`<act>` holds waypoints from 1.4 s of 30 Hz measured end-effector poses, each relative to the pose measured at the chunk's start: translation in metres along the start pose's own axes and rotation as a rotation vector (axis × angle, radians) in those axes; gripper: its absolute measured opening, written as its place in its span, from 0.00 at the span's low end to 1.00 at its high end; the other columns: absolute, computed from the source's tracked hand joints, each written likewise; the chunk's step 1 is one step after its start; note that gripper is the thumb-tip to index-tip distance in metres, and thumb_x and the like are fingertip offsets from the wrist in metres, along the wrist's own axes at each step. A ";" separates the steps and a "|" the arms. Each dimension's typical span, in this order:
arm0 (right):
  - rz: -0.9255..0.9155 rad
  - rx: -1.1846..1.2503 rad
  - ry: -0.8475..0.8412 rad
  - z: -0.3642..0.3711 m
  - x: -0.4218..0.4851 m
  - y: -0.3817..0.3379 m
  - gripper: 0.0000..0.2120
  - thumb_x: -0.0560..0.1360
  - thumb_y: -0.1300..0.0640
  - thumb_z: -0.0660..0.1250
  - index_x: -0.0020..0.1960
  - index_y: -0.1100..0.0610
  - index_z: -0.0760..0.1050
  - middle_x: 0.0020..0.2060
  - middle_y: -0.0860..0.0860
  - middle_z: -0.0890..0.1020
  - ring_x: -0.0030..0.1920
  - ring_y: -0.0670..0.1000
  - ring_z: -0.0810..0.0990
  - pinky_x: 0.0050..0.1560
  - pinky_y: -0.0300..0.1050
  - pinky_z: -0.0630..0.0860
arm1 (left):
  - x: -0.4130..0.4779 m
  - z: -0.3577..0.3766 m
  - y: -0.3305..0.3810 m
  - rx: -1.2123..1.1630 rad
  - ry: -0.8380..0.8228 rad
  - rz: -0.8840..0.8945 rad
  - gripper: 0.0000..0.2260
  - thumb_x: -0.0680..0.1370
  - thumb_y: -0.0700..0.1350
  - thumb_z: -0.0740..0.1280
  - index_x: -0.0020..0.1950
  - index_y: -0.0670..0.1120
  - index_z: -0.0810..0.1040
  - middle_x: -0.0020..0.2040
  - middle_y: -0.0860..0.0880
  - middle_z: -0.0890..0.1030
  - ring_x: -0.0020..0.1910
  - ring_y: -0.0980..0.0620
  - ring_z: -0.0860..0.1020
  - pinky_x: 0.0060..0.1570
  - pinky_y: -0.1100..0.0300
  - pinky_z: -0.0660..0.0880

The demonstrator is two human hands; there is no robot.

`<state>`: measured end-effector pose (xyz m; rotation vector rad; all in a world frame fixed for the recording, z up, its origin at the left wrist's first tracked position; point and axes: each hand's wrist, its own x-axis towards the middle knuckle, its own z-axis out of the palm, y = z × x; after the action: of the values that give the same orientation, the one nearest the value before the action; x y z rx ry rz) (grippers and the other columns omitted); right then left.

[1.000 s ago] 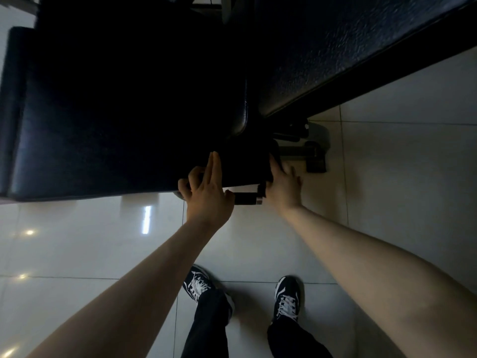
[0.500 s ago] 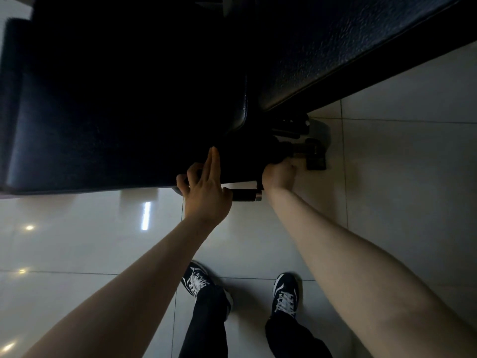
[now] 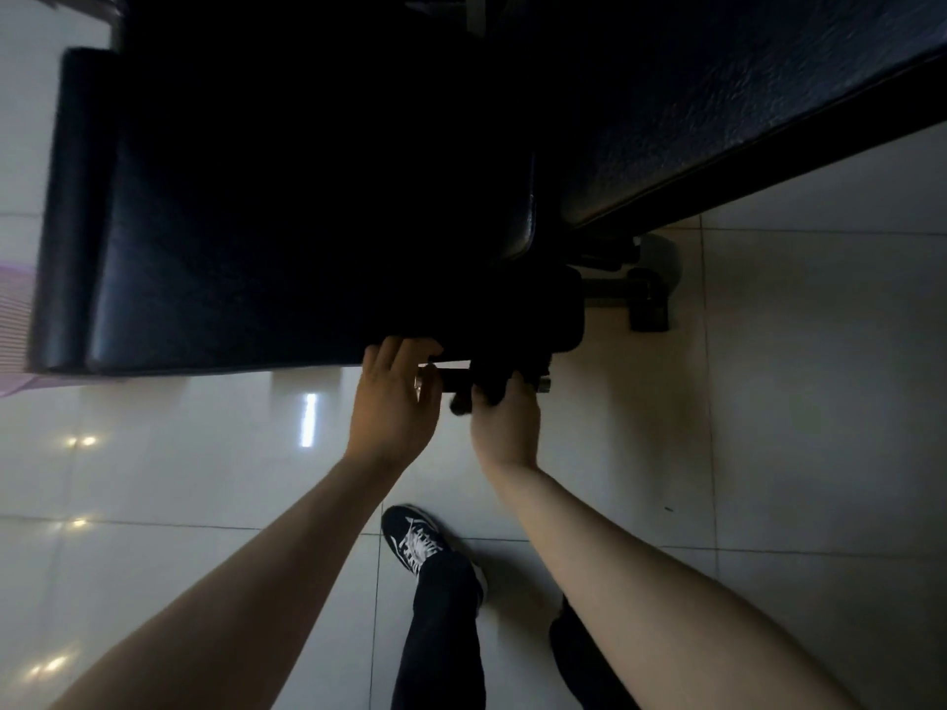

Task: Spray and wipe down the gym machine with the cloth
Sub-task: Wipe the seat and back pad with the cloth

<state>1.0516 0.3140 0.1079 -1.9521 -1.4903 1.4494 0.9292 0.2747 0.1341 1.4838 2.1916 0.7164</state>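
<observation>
The gym machine is a black padded bench; its seat pad (image 3: 287, 238) fills the upper left and a second long pad (image 3: 717, 94) runs to the upper right. A short dark bar (image 3: 453, 380) with metal ends sticks out under the seat's front edge. My right hand (image 3: 507, 433) is closed on a dark cloth (image 3: 489, 389) bunched around this bar. Beside it, my left hand (image 3: 394, 402) curls its fingers over the seat pad's front edge, thumb by the bar's left end. No spray bottle is in view.
A black frame foot (image 3: 650, 304) of the machine rests on the glossy light floor tiles (image 3: 820, 402) to the right. My two legs and a black-and-white shoe (image 3: 417, 540) are directly below the hands. A pink striped surface (image 3: 13, 320) shows at the left edge.
My right hand has come down and left from under the seat onto the bar with the cloth. My left hand's fingers have gone from flat against the pad to curled over its edge.
</observation>
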 end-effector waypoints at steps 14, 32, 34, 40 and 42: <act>-0.172 -0.099 -0.196 0.021 -0.002 -0.005 0.10 0.77 0.66 0.64 0.56 0.60 0.78 0.55 0.55 0.74 0.53 0.57 0.78 0.48 0.34 0.70 | -0.011 0.049 -0.022 -1.074 0.137 -0.977 0.15 0.81 0.46 0.67 0.61 0.40 0.68 0.47 0.41 0.77 0.39 0.53 0.78 0.41 0.59 0.78; 0.124 -0.085 -0.147 -0.075 0.058 0.052 0.23 0.81 0.68 0.53 0.70 0.53 0.75 0.67 0.52 0.77 0.66 0.53 0.75 0.58 0.36 0.66 | -0.016 0.129 0.070 -0.561 0.144 -0.886 0.12 0.82 0.37 0.61 0.63 0.49 0.70 0.53 0.46 0.80 0.52 0.43 0.79 0.49 0.53 0.74; 0.140 -0.042 -0.184 -0.078 0.061 0.057 0.22 0.82 0.67 0.54 0.70 0.52 0.75 0.65 0.51 0.79 0.66 0.52 0.76 0.59 0.36 0.67 | -0.018 0.131 0.072 -0.528 0.103 -0.838 0.12 0.81 0.36 0.60 0.61 0.50 0.71 0.49 0.48 0.80 0.50 0.42 0.79 0.46 0.52 0.75; 0.199 0.061 -0.258 -0.092 0.054 0.048 0.19 0.82 0.60 0.56 0.68 0.48 0.76 0.63 0.50 0.79 0.62 0.54 0.77 0.55 0.42 0.72 | -0.004 0.117 0.085 -0.374 -0.315 -0.672 0.18 0.81 0.42 0.66 0.70 0.50 0.71 0.59 0.42 0.81 0.56 0.40 0.80 0.56 0.47 0.79; 0.295 0.148 -0.198 -0.113 0.047 0.033 0.18 0.83 0.58 0.55 0.71 0.49 0.73 0.64 0.50 0.77 0.63 0.55 0.76 0.55 0.44 0.72 | 0.003 0.118 0.116 -0.434 -0.447 -0.617 0.19 0.81 0.42 0.67 0.72 0.46 0.72 0.62 0.43 0.79 0.60 0.43 0.79 0.60 0.51 0.78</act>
<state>1.1624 0.3763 0.1104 -2.0515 -1.1621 1.8676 1.0813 0.3358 0.1123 0.6183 1.8347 0.5290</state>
